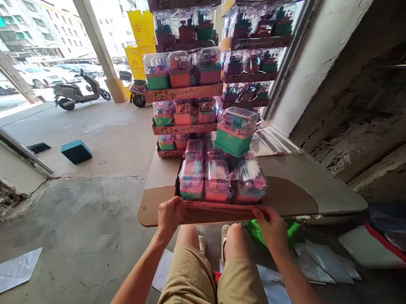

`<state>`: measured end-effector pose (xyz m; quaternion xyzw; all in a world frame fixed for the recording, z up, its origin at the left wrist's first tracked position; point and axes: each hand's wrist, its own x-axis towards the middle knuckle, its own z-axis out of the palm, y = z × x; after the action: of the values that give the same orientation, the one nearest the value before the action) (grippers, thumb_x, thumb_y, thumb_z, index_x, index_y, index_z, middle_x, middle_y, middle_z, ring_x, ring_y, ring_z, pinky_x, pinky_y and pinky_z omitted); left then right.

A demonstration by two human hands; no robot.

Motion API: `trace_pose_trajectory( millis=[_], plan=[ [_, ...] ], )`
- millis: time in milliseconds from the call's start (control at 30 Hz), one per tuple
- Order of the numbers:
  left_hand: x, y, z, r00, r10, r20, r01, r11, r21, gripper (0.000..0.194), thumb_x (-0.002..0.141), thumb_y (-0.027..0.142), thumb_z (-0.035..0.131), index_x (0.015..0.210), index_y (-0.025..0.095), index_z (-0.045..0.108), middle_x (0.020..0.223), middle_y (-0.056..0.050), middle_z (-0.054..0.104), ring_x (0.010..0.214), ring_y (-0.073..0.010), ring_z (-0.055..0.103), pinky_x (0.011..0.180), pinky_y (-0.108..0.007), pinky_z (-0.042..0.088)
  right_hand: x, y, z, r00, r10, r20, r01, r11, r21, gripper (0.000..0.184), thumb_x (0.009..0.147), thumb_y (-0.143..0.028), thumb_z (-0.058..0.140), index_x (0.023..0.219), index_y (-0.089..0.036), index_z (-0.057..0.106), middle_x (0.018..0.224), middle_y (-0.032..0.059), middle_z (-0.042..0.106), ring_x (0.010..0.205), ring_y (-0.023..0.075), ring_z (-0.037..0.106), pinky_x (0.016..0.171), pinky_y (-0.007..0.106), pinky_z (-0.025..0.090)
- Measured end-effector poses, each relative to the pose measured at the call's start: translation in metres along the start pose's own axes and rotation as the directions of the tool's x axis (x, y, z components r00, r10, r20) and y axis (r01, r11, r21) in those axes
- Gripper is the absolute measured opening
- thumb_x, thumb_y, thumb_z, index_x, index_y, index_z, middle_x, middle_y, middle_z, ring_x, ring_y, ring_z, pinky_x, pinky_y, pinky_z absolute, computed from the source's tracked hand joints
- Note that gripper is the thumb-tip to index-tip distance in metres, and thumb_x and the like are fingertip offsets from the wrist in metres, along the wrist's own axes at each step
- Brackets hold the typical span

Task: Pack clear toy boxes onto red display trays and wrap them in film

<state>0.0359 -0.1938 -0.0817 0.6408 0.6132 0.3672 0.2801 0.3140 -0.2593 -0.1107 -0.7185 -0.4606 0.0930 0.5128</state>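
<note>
A shallow pink cardboard display tray (224,206) sits at the table's front edge. It holds several small clear-lidded plastic boxes (217,179) with pink and green bases; shiny clear film seems to lie over them. My left hand (171,216) is closed at the tray's front left corner, fingertips pinched on its edge. At the front right corner my right hand (272,228) pinches too; whether film is also between its fingers I cannot tell. One loose box with a green base (235,137) rests tilted on top of the boxes behind.
Stacked trays of similar boxes (183,93) stand behind, with film-wrapped stacks (252,68) to their right. Flat clear plastic bags (275,139) lie on the table (333,193). Below are a green bag (258,234) and loose sheets. A scooter (80,90) is parked outside.
</note>
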Motion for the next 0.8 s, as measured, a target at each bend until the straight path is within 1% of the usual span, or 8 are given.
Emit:
trace_pose_trajectory(
  millis=[100, 200, 267, 367, 500, 600, 667, 800],
  plan=[
    [-0.001, -0.003, 0.002, 0.997, 0.057, -0.043, -0.052, 0.993, 0.103, 0.015, 0.075, 0.026, 0.056, 0.063, 0.020, 0.063, 0.059, -0.001, 0.065, 0.059, -0.0162, 0.057, 0.061, -0.026, 0.038, -0.001, 0.002, 0.001, 0.994, -0.108, 0.014, 0.109, 0.992, -0.060, 0.057, 0.073, -0.074, 0.042, 0.063, -0.020, 0.060, 0.066, 0.0061, 0.057, 0.062, 0.0209, 0.051, 0.060, 0.034, 0.038],
    [-0.001, -0.006, 0.005, 0.995, 0.084, -0.045, -0.080, 0.994, 0.078, 0.014, 0.075, 0.024, 0.055, 0.063, 0.020, 0.062, 0.065, -0.002, 0.067, 0.061, -0.0158, 0.057, 0.061, -0.025, 0.038, -0.003, 0.006, 0.001, 0.982, -0.186, 0.014, 0.187, 0.980, -0.061, 0.053, 0.078, -0.069, 0.043, 0.067, -0.020, 0.061, 0.073, 0.0060, 0.055, 0.065, 0.0205, 0.050, 0.062, 0.034, 0.040],
    [-0.001, -0.007, 0.006, 0.996, 0.075, -0.042, -0.073, 0.996, 0.044, 0.013, 0.075, 0.023, 0.056, 0.063, 0.020, 0.061, 0.064, -0.001, 0.066, 0.061, -0.0155, 0.057, 0.061, -0.025, 0.039, -0.003, 0.009, 0.001, 0.964, -0.263, -0.030, 0.260, 0.962, -0.081, 0.050, 0.080, -0.066, 0.045, 0.068, -0.020, 0.062, 0.082, 0.0080, 0.055, 0.076, 0.0233, 0.052, 0.071, 0.038, 0.042],
    [-0.001, -0.006, 0.006, 0.997, 0.067, -0.044, -0.066, 0.997, 0.028, 0.012, 0.074, 0.021, 0.056, 0.062, 0.020, 0.060, 0.060, 0.000, 0.064, 0.059, -0.0153, 0.056, 0.062, -0.025, 0.040, -0.001, 0.012, 0.003, 0.933, -0.353, -0.072, 0.343, 0.931, -0.125, 0.045, 0.082, -0.060, 0.046, 0.069, -0.020, 0.062, 0.097, 0.0113, 0.055, 0.094, 0.0276, 0.050, 0.084, 0.045, 0.040],
    [0.000, -0.006, 0.007, 0.996, 0.078, -0.036, -0.076, 0.996, 0.042, 0.014, 0.074, 0.020, 0.056, 0.060, 0.019, 0.058, 0.056, 0.001, 0.061, 0.058, -0.0154, 0.056, 0.061, -0.025, 0.039, 0.004, 0.017, 0.005, 0.935, -0.352, -0.036, 0.347, 0.933, -0.096, 0.040, 0.082, -0.056, 0.049, 0.067, -0.020, 0.061, 0.098, 0.0113, 0.057, 0.092, 0.0261, 0.053, 0.081, 0.043, 0.044],
    [0.000, -0.007, 0.008, 0.995, 0.092, -0.039, -0.089, 0.993, 0.072, 0.014, 0.075, 0.020, 0.056, 0.061, 0.019, 0.058, 0.060, 0.000, 0.062, 0.060, -0.0156, 0.056, 0.061, -0.025, 0.039, 0.007, 0.019, 0.005, 0.940, -0.342, 0.000, 0.341, 0.938, -0.068, 0.038, 0.080, -0.055, 0.051, 0.067, -0.021, 0.062, 0.099, 0.0112, 0.059, 0.088, 0.0249, 0.056, 0.075, 0.041, 0.047],
    [-0.001, -0.007, 0.008, 0.994, 0.098, -0.039, -0.093, 0.990, 0.103, 0.014, 0.076, 0.020, 0.056, 0.062, 0.019, 0.058, 0.063, -0.001, 0.064, 0.061, -0.0159, 0.056, 0.062, -0.026, 0.039, 0.008, 0.019, 0.004, 0.939, -0.344, -0.001, 0.343, 0.937, -0.062, 0.038, 0.080, -0.055, 0.050, 0.066, -0.021, 0.061, 0.100, 0.0119, 0.060, 0.088, 0.0254, 0.057, 0.073, 0.040, 0.048],
    [-0.002, -0.006, 0.009, 0.994, 0.104, -0.036, -0.097, 0.981, 0.167, 0.015, 0.078, 0.020, 0.054, 0.064, 0.019, 0.058, 0.068, -0.003, 0.065, 0.063, -0.0166, 0.056, 0.063, -0.027, 0.040, 0.009, 0.016, 0.002, 0.950, -0.313, 0.019, 0.313, 0.949, -0.033, 0.039, 0.079, -0.057, 0.052, 0.062, -0.021, 0.058, 0.101, 0.0130, 0.061, 0.082, 0.0248, 0.057, 0.062, 0.037, 0.048]
  ],
)
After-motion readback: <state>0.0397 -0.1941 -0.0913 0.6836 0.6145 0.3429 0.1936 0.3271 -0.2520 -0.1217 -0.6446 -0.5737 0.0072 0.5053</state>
